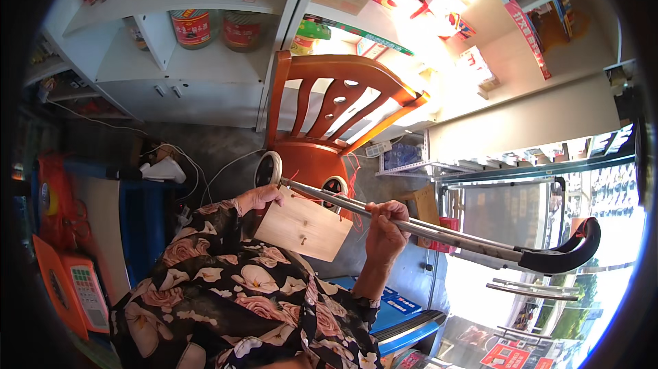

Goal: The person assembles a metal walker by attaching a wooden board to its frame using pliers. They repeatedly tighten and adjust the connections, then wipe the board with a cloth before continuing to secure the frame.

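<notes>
A small hand trolley with metal tubes (473,239) lies slantwise before me. Its two wheels (268,170) are by the chair, and its curved black handle (565,252) points to the right. Against the wheel end is a pale wooden board (305,225) with a few small dark marks. My left hand (259,197) is closed on the board's upper left corner, close to a wheel. Around the metal tubes, right of the board, my right hand (386,228) is wrapped. Thin red string (352,173) hangs near the second wheel (335,191).
An orange-brown wooden chair (343,94) stands right beyond the trolley. White shelves (185,60) with jars and boxes line the far side. At left are an orange scale (75,287) and a blue stool-like object (144,225). White cables (199,170) cross the floor.
</notes>
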The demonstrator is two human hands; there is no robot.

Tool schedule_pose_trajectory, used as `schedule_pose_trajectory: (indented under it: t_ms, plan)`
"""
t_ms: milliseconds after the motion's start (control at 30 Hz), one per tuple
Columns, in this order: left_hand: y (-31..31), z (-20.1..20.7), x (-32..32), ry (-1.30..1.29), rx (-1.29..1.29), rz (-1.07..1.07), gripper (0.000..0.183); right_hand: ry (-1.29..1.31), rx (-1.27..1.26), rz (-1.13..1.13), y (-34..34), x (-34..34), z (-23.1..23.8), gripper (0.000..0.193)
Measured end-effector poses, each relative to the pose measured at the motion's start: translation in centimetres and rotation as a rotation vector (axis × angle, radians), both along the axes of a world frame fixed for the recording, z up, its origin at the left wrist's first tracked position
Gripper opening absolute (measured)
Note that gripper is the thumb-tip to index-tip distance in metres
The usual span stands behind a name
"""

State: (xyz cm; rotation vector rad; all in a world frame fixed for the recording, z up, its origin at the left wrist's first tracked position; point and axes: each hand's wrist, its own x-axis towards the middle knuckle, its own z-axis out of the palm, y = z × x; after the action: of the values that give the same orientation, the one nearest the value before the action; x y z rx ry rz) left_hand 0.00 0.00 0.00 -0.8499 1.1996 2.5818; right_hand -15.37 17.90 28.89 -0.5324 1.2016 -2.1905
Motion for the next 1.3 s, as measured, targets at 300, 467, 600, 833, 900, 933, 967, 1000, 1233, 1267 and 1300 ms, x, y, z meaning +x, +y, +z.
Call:
schedule_pose_trajectory:
  t_ms: [300, 467, 600, 833, 900, 933, 967, 1000, 1233, 1267, 1300]
  plan:
    - [1.4, -3.0, -1.4, -0.110, -0.099, 0.029, 0.011, 0.014, 0.289, -0.049, -6.1, 1.4, 0.3, 0.025]
    - [2.1, -5.3, -1.2, 0.035, 0.141, 0.345, 0.024, 0.073, 0.322, -0.062, -8.8, 2.2, -1.2, 0.015]
    - [2.4, -6.9, -1.2, -0.154, -0.305, 0.379, 0.038, 0.281, 0.518, 0.077, -11.7, 2.2, -3.1, 0.017]
    - [0.4, -6.6, 0.0, -0.369, -0.639, 0.370, 0.038, 0.677, 0.525, 0.341, -16.3, 1.6, -5.8, 0.014]
    - [-0.4, -4.6, 0.3, -0.264, -0.605, 0.450, 0.037, 0.617, 0.569, 0.381, -16.6, 1.2, -5.5, 0.016]
    - [-0.4, -3.6, 0.4, -0.209, -0.594, 0.487, 0.036, 0.584, 0.619, 0.385, -16.5, 1.0, -5.4, 0.016]
    - [-0.7, -2.7, 0.7, -0.236, -0.642, 0.508, 0.036, 0.617, 0.579, 0.437, -16.4, 1.1, -5.5, 0.017]
    - [-0.6, -2.0, 0.9, -0.263, -0.688, 0.524, 0.037, 0.644, 0.564, 0.476, -16.2, 1.0, -5.5, 0.017]
    - [2.2, -0.1, 1.8, -0.419, -0.862, 0.595, 0.031, 0.719, 0.580, 0.637, -14.9, -0.6, -6.1, 0.025]
    - [2.5, -0.1, 1.8, -0.429, -0.874, 0.605, 0.030, 0.728, 0.617, 0.615, -14.3, -0.5, -6.5, 0.025]
    - [2.8, 0.0, 1.9, -0.442, -0.892, 0.608, 0.029, 0.747, 0.665, 0.586, -13.6, -0.3, -7.1, 0.026]
